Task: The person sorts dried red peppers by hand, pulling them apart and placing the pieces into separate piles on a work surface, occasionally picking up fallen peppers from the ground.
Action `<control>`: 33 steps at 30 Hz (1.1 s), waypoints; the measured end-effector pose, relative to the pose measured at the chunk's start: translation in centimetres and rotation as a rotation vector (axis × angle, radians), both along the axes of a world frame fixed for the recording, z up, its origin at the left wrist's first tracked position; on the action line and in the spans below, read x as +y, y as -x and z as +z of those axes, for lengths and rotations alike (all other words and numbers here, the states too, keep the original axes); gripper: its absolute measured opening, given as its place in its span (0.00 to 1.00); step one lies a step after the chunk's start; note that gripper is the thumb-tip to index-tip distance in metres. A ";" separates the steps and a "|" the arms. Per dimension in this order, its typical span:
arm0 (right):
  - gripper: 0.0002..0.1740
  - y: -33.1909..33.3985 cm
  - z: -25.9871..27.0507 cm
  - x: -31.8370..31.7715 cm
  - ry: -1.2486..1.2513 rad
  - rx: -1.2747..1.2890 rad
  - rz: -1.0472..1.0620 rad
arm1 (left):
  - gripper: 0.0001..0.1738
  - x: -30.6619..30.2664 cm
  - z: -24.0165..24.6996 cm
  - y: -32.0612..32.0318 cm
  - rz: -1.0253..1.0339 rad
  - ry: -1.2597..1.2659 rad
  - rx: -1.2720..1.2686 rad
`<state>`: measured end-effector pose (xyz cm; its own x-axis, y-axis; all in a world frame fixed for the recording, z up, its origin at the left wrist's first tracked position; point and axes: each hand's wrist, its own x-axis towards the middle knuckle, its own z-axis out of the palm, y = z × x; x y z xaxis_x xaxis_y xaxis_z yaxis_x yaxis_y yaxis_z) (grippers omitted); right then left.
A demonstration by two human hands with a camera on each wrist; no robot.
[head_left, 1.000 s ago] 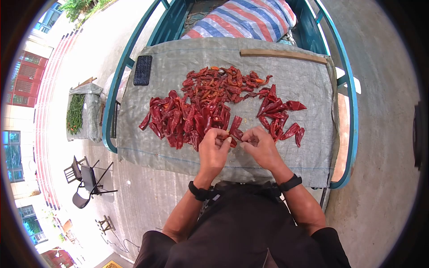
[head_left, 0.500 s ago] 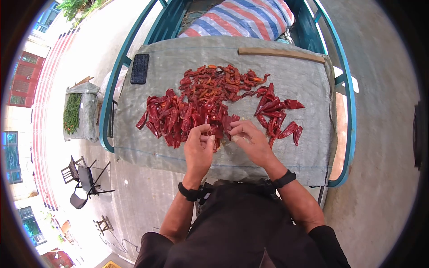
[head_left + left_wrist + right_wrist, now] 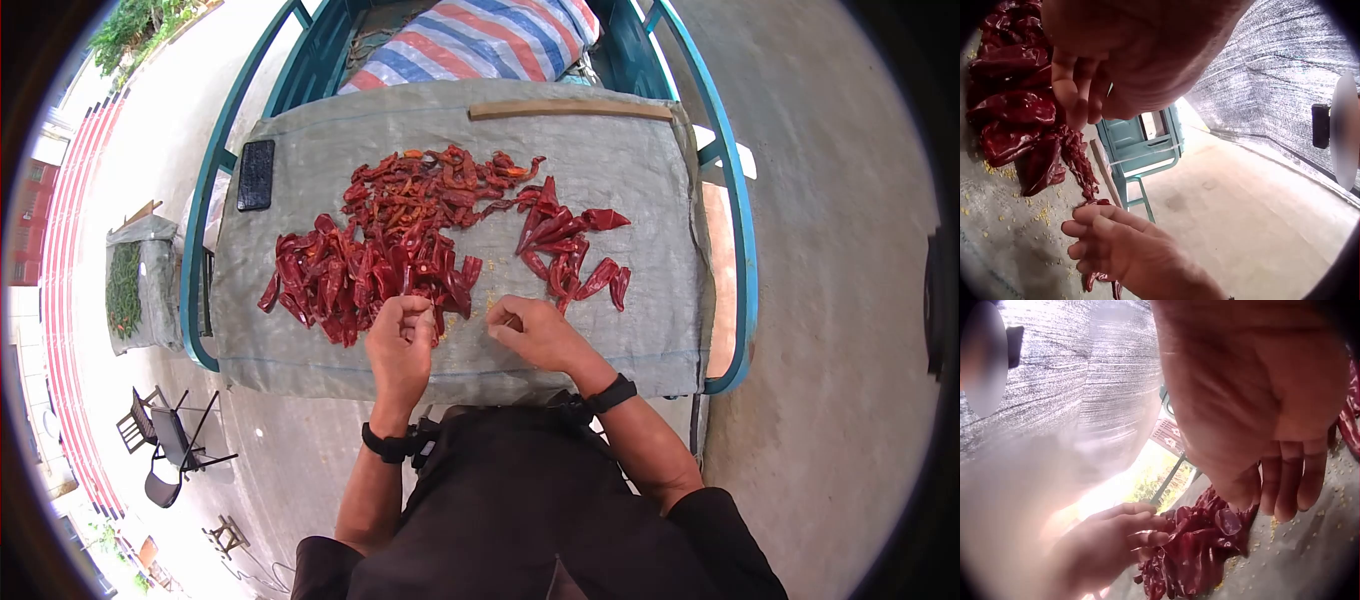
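Observation:
A heap of glossy split red chili peppers lies on the grey woven sheet. My left hand hovers at its near edge with fingers loosely bent; nothing shows between them. To the right, my right hand is over the sheet, its relaxed fingers holding nothing in the left wrist view. Whole-looking red chili peppers form a smaller group beyond it. Shrivelled, darker chili peppers adjoin the heap's far side. Yellow seeds are scattered on the sheet between the hands.
A wooden strip lies along the sheet's far edge, and a dark rectangular slab at its far left. Blue-green rails flank both sides. Beyond is a striped sack. Green peppers and chairs stand off left.
Both hands were together on a split chili pepper; then the right hand brought it to the heap's right edge. Now the hands are apart, the right one drawn back. The head view has shifted.

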<state>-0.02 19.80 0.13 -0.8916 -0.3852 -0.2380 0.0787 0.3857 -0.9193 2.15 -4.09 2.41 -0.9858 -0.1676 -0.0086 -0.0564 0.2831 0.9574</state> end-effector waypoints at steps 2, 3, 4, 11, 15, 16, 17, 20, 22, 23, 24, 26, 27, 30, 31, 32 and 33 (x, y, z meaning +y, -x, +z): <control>0.13 0.1 -0.7 1.6 -0.108 0.157 -0.107 | 0.06 0.2 0.3 0.0 -0.028 -0.040 -0.025; 0.15 0.2 -0.7 2.3 -0.221 0.243 -0.179 | 0.06 0.3 0.5 0.0 -0.039 -0.068 -0.042; 0.17 0.4 -0.8 3.1 -0.332 0.329 -0.251 | 0.05 0.5 0.5 0.0 -0.049 -0.095 -0.058; 0.28 1.1 -0.6 4.7 -0.603 0.334 -0.390 | 0.05 2.2 0.4 0.2 -0.149 -0.092 -0.147; 0.32 1.1 -2.1 4.4 -0.666 0.424 -0.385 | 0.06 3.5 -0.8 0.0 -0.198 -0.131 -0.147; 0.33 1.1 -2.1 4.4 -0.669 0.415 -0.376 | 0.06 3.8 -0.9 -0.1 -0.203 -0.136 -0.146; 0.33 1.1 -2.1 4.3 -0.673 0.406 -0.367 | 0.06 3.8 -0.9 -0.2 -0.223 -0.117 -0.173; 0.32 0.8 -2.6 4.5 -0.628 0.465 -0.375 | 0.06 4.1 -0.2 -0.3 -0.265 -0.082 -0.244; 0.30 0.8 -3.4 5.1 -0.492 0.449 -0.398 | 0.07 4.5 0.1 -0.4 -0.267 -0.082 -0.279; 0.29 0.8 -3.8 5.5 -0.424 0.440 -0.408 | 0.07 4.6 0.0 -0.5 -0.271 -0.088 -0.278; 0.27 0.7 -4.0 5.7 -0.436 0.460 -0.404 | 0.07 4.7 -0.3 -0.5 -0.276 -0.094 -0.278; 0.24 0.4 -4.5 6.1 -0.459 0.498 -0.395 | 0.08 4.9 -0.4 -0.6 -0.297 -0.078 -0.279; 0.22 0.3 -4.3 6.2 -0.457 0.479 -0.402 | 0.08 4.9 -0.4 -0.7 -0.315 -0.057 -0.280; 0.20 0.0 -4.1 6.2 -0.432 0.434 -0.417 | 0.08 5.3 -0.7 -0.9 -0.337 -0.051 -0.294; 0.20 0.0 -4.2 6.2 -0.413 0.426 -0.420 | 0.09 5.4 -0.9 -1.0 -0.340 -0.058 -0.301; 0.21 0.0 -4.3 6.1 -0.395 0.419 -0.423 | 0.09 5.5 -1.0 -1.0 -0.347 -0.059 -0.300; 0.21 0.0 -4.2 6.0 -0.402 0.428 -0.401 | 0.09 5.6 -1.1 -1.1 -0.354 -0.060 -0.299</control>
